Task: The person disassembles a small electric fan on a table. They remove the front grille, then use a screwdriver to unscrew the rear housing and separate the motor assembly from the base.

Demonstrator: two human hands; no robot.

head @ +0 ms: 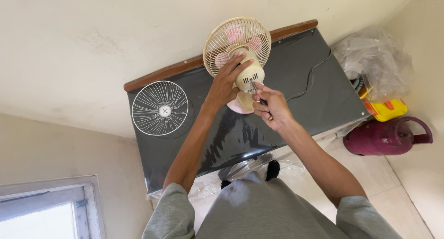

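Head view: one cream table fan (238,52) on the dark table (319,100), one loose white grille (160,108) beside it; left hand (225,84) grips the motor housing, right hand (270,107) pinches one screwdriver (257,93) against it

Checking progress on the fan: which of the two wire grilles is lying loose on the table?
The white grille, flat on the black table left of the fan. The cream grille sits on the fan.

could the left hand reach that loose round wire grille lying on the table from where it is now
Probably yes. The left hand grips the fan motor housing, and the loose grille lies flat on the dark table on that same side with nothing between them. The hand would have to let go of the fan first.
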